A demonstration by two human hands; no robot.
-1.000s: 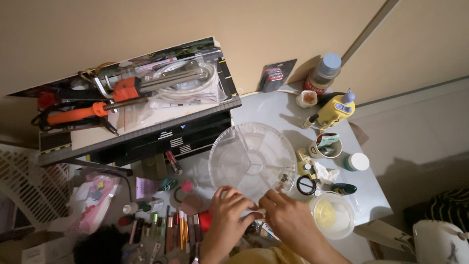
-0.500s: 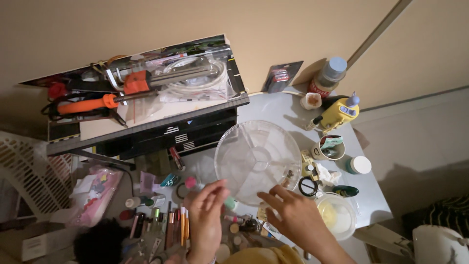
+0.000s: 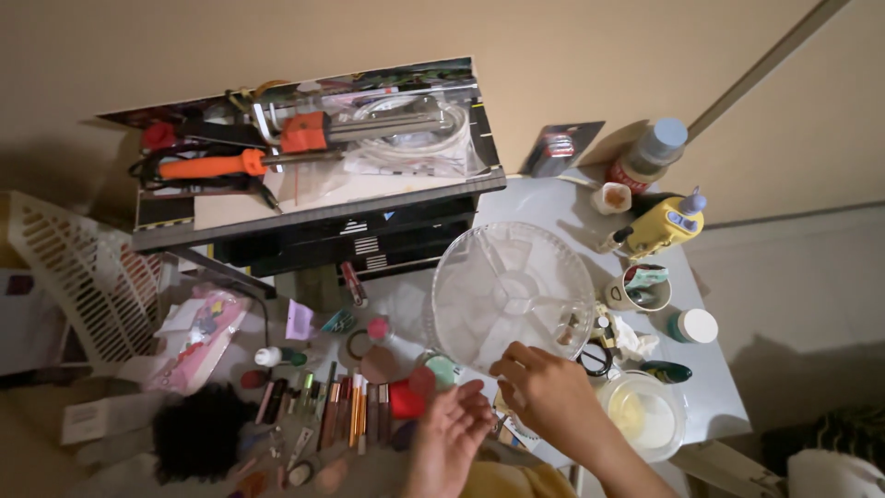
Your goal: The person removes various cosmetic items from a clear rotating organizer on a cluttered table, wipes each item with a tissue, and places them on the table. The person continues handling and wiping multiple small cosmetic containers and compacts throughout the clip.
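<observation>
While the right hand point(image 3: 544, 397) rested loosely curled, holding nothing visible, at the clear tray point(image 3: 461, 304), the open, empty left hand point(image 3: 452, 433) risked toppling the red cap point(image 3: 404, 401).

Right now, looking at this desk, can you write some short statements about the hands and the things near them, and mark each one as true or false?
1. The right hand rests at the near rim of the clear divided tray. True.
2. The left hand grips the orange-handled tool. False: that tool lies on the black box by the wall; the left hand is open, palm up, and holds nothing.
3. A yellow bottle stands right of the tray. True.
4. The tray is packed full of lipsticks. False: it is almost empty, and the cosmetic sticks lie on the desk to its left.
</observation>
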